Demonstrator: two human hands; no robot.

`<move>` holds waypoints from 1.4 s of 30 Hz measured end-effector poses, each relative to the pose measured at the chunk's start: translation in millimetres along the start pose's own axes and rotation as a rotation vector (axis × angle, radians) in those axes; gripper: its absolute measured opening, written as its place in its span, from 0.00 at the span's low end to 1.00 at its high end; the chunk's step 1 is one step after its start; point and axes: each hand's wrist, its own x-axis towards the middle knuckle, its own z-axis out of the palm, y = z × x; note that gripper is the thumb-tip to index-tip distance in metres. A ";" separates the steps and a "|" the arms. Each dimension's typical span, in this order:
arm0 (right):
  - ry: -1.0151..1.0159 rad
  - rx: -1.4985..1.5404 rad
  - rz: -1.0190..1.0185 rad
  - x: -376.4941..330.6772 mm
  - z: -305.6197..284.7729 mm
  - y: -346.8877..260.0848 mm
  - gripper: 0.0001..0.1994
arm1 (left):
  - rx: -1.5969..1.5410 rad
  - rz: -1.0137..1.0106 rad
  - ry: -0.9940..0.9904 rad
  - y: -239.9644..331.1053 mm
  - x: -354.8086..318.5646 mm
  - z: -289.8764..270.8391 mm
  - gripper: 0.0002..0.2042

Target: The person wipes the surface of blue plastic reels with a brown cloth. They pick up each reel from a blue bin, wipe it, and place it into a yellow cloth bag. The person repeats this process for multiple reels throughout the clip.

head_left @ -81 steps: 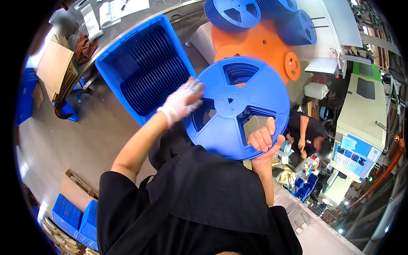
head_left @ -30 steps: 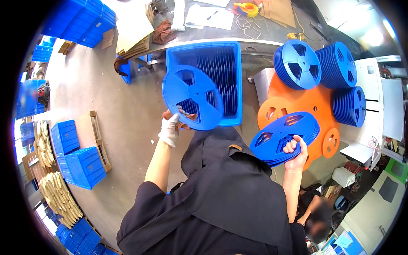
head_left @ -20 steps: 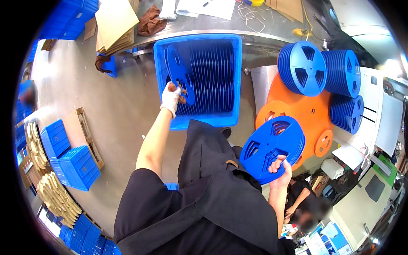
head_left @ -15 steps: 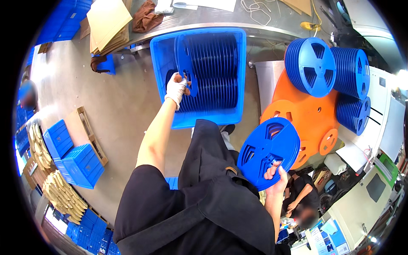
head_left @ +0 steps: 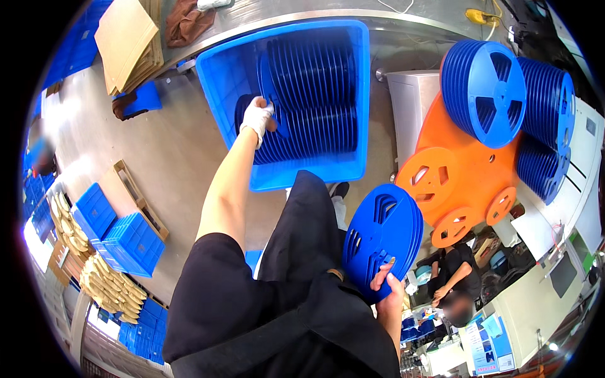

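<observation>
Inside a large blue bin (head_left: 217, 72), dark blue reels (head_left: 315, 75) stand on edge in two packed rows. My left hand (head_left: 258, 118), in a pale glove, reaches into the bin's left side. Its fingers are closed on a blue reel (head_left: 267, 75) that stands at the left end of the far row. At my right side, my right hand (head_left: 387, 286) grips a small stack of bright blue reels (head_left: 378, 233). Its fingers hook into the openings around the hub, and the flat face is turned up toward me.
To the right, an orange disc stand (head_left: 466, 170) carries stacked blue reels (head_left: 498, 91). A metal table (head_left: 283, 22) runs behind the bin, with cardboard sheets (head_left: 129, 41) at its left end. Blue crates (head_left: 132, 242) and a wooden pallet (head_left: 142, 198) lie left. A person (head_left: 454, 277) works at lower right.
My left hand has gone slightly left and nearer the far row, and the reel it holds sits closer to the others. The reel stack in my right hand has shifted left and tilted, showing several edges.
</observation>
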 end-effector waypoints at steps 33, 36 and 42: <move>-0.039 -0.053 0.027 5.0 9.2 5.7 0.17 | 0.325 0.227 0.016 101.8 -109.7 -39.4 0.09; -0.042 -0.045 0.018 -0.8 6.8 8.5 0.17 | 0.324 0.206 0.008 100.4 -110.1 -39.3 0.08; -0.042 -0.027 -0.012 -4.2 6.6 13.8 0.16 | 0.297 0.121 0.007 94.0 -103.4 -21.5 0.06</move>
